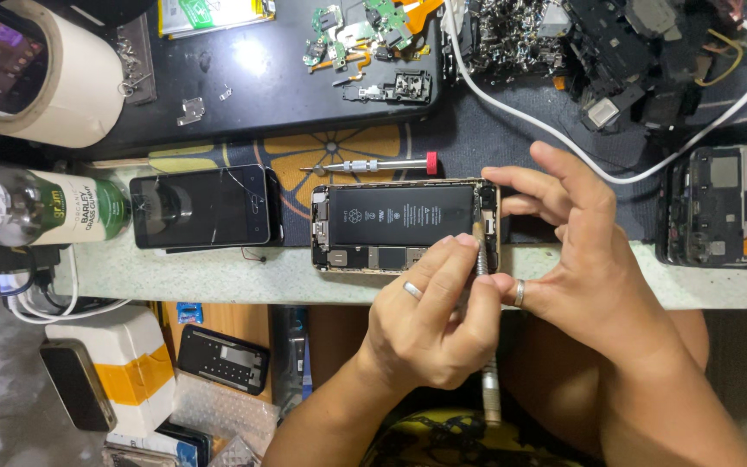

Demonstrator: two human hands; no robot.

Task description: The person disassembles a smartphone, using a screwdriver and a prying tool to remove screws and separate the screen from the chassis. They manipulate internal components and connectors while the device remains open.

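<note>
An opened smartphone [391, 227] with a black battery lies on the counter edge, its insides facing up. My left hand [430, 316] grips a thin metal screwdriver [488, 380], whose tip rests on the phone's right end. My right hand [577, 251] steadies that same end, with its fingers on the far corner and the thumb at the near edge. Both hands wear a ring.
A red-capped screwdriver [373, 164] lies just behind the phone. To the left sit a black phone [201, 207] and a bottle on its side [41, 207]. A dark mat [261, 78] with circuit parts, a white cable [564, 143] and a stripped phone frame [719, 216] surround the spot.
</note>
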